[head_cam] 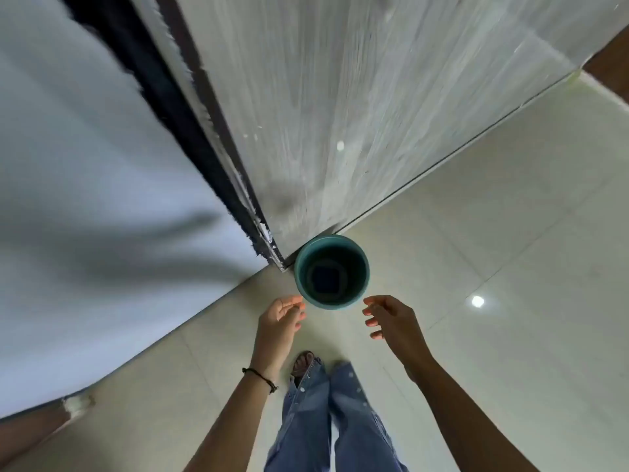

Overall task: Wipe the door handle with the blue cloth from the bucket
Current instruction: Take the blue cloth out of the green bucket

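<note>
A teal bucket (pixel 308 291) stands on the tiled floor against the bottom corner of a pale grey door (pixel 340 97). Folded flat at its bottom lies a dark blue cloth (pixel 329 278). My left hand (pixel 280 318) hovers just left of the bucket's near rim, fingers loosely curled and apart, holding nothing. My right hand (pixel 391 318) hovers just right of the near rim, also empty with fingers apart. The door handle is out of view.
A white wall (pixel 85 199) fills the left, with a dark door frame (pixel 190 137) between it and the door. Pale floor tiles (pixel 493 250) spread to the right. My legs in blue jeans (pixel 326 413) stand directly below the bucket.
</note>
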